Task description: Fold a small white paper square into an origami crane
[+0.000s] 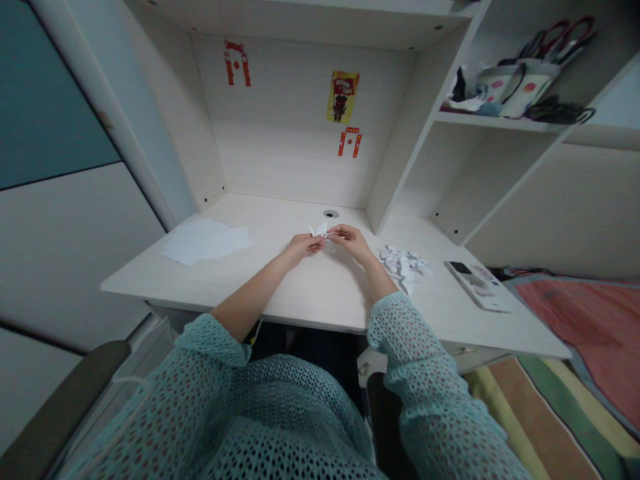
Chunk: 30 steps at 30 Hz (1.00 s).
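Note:
A small piece of folded white paper (pixel 320 230) is held above the middle of the desk, between both hands. My left hand (pixel 303 247) pinches it from the left, with fingers closed. From the right, my right hand (pixel 350 241) grips its other side between thumb and fingertips. The paper's exact shape is partly hidden by the fingers. To the right of my right forearm lies a pile of small folded white papers (pixel 403 263). Flat sheets of white paper (pixel 205 241) lie spread at the left of the desk.
The white desk (pixel 300 300) has a back panel with red and yellow stickers (pixel 343 97) and a cable hole (pixel 331 214). A phone (pixel 477 287) lies at right. Cups with scissors (pixel 530 83) stand on a shelf. A chair armrest (pixel 65 407) is at lower left.

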Each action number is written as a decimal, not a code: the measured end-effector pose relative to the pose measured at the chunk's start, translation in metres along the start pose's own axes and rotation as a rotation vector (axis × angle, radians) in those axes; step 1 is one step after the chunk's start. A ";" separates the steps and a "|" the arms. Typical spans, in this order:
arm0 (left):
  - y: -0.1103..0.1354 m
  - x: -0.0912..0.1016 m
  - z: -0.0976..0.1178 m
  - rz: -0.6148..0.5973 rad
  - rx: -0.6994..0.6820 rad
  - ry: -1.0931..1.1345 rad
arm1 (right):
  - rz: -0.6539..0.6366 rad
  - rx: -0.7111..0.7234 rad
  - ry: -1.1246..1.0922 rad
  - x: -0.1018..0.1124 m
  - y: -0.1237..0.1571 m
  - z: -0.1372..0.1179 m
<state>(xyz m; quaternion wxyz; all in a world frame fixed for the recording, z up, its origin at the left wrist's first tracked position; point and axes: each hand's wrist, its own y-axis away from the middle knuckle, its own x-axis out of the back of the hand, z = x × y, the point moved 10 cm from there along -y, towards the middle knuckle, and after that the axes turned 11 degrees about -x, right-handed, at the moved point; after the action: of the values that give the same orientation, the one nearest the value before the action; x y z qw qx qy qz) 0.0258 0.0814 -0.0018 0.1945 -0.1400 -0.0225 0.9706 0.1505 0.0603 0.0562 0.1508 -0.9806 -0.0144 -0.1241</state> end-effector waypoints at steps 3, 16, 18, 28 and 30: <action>0.000 -0.002 -0.004 -0.036 0.036 0.047 | -0.063 0.000 -0.040 -0.005 0.002 -0.004; -0.001 0.001 0.001 -0.003 -0.004 -0.037 | 0.030 -0.054 -0.041 0.004 0.001 0.000; -0.002 0.005 0.008 0.051 -0.076 -0.103 | 0.074 -0.105 -0.058 0.006 0.000 0.009; -0.007 0.008 0.019 0.087 -0.310 -0.243 | 0.173 -0.246 -0.131 0.004 -0.001 0.036; -0.008 0.010 0.019 0.097 -0.321 -0.257 | 0.172 -0.254 -0.141 0.003 -0.001 0.035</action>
<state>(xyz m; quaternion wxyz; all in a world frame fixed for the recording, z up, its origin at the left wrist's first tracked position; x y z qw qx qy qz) 0.0147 0.0924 0.0143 0.1184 -0.0453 -0.1945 0.9727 0.1618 0.0714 0.0244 0.0345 -0.9957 0.0746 -0.0424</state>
